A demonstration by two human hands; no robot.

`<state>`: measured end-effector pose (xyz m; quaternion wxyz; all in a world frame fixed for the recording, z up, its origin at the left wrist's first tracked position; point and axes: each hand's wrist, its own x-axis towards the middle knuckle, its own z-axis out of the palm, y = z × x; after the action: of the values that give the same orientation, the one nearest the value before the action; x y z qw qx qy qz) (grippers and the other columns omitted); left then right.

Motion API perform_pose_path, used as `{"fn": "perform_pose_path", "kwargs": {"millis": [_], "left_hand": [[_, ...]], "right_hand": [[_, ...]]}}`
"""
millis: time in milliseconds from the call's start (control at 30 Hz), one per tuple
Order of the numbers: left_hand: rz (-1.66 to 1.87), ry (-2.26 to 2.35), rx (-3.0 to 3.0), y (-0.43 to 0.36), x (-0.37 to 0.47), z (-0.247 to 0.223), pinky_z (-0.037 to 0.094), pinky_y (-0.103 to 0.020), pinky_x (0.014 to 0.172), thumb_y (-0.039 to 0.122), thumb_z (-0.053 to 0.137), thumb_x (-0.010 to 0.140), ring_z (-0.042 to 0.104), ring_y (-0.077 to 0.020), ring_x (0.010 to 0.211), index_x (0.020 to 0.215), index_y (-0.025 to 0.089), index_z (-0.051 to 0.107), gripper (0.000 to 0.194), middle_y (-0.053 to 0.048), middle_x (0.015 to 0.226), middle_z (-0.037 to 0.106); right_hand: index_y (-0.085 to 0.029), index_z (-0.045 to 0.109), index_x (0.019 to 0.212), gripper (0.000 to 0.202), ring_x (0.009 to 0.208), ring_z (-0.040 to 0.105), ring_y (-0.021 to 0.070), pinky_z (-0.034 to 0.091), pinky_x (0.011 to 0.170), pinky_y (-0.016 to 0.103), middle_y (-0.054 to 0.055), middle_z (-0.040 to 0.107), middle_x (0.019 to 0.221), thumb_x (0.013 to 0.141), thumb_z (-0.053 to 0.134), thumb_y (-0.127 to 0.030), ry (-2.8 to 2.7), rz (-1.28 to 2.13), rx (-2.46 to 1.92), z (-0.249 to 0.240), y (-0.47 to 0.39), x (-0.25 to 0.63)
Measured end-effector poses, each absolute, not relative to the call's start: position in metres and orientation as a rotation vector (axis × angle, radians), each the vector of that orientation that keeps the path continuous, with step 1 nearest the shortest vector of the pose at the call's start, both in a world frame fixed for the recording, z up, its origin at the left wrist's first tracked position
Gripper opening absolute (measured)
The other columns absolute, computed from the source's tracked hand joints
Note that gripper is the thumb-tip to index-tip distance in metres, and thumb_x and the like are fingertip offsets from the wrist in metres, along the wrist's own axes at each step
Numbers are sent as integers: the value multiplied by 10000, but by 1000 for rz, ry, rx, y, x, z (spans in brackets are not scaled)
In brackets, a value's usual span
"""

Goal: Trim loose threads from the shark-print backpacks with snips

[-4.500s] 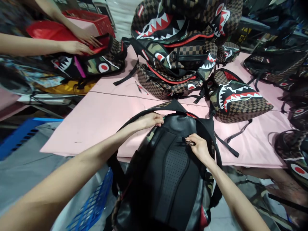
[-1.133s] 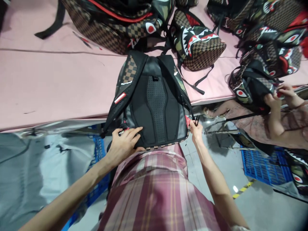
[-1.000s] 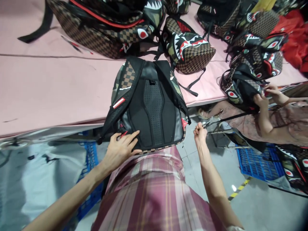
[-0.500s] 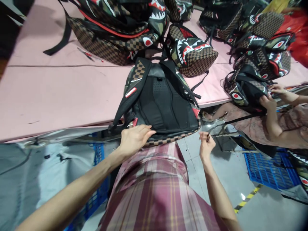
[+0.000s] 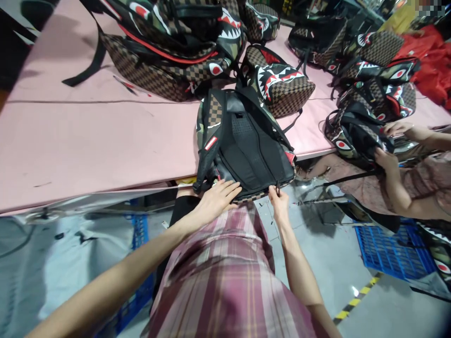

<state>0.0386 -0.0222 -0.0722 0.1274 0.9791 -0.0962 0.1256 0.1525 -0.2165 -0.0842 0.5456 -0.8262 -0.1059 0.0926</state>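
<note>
A black-backed backpack [image 5: 243, 150] with brown checkered trim lies straps up across the near table edge, its bottom towards my body. My left hand [image 5: 221, 195] rests on the bag's bottom edge, fingers stretched out flat over the black panel. At the bottom right of the bag, my right hand [image 5: 279, 201] is closed around a small dark tool [image 5: 277, 188]. Its tip stands up at the bag's edge; it may be thread snips, but the shape is too small to tell.
Pink-covered table [image 5: 98, 141] bears a large open shark-print backpack [image 5: 151, 65] and a smaller upright-printed one [image 5: 282, 87]. More bags lie on the right, where a co-worker's hands [image 5: 387, 157] handle a backpack [image 5: 355, 131]. A blue crate [image 5: 394, 249] stands on the floor.
My right hand has moved left onto the backpack's bottom edge with the small dark tool. My left hand has slid right and flattened. The backpack has turned and shifted slightly.
</note>
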Motion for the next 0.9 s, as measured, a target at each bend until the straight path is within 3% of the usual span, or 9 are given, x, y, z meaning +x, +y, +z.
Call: {"fn": "perform_pose_path", "kwargs": {"millis": [100,233,400,600,700,900], "left_hand": [[436,-228,2853,-21,35,-74,392,-416,933,391,518,841,551,-251,1058,1123,122,576,394,-127,1124,628],[501,-238,2816,-31,42,-71,408,-385,847,337,487,870,569,-217,992,1117,144,567,323,-108,1078,640],[559,-476,2874,-56,67,-55,383,-368,842,160,418,892,500,-209,1071,1152,227,538,294,-70,1158,592],[244,-820,3010,-70,106,-50,425,-340,672,151,372,892,517,-216,900,876,130,596,226,-103,1027,587],[151,-751,3000,-67,108,-57,430,-278,601,153,403,881,501,-216,955,875,135,584,182,-108,1060,560],[78,-625,2967,-68,106,-64,465,-239,639,135,404,879,504,-183,962,922,119,562,164,-109,1084,535]], "right_hand": [[-130,600,611,358,498,415,97,336,498,218,-23,497,517,774,530,-441,-223,234,-1923,-86,-225,158],[-139,685,856,331,722,569,162,438,692,275,47,666,826,643,676,-392,-207,218,-1891,-91,-226,151],[-127,665,914,330,833,597,188,450,780,311,81,676,917,757,563,-399,-58,27,-1866,-98,-231,139],[-150,567,1151,445,967,586,223,420,857,353,107,635,1092,828,491,-447,-181,34,-2225,-92,-255,127],[-156,510,1200,440,947,597,228,426,811,346,105,633,1091,870,441,-438,-247,59,-2386,-90,-262,117],[-171,597,1014,280,832,596,202,398,730,290,60,666,921,897,446,-375,-454,-82,-2547,-88,-255,108]]}}
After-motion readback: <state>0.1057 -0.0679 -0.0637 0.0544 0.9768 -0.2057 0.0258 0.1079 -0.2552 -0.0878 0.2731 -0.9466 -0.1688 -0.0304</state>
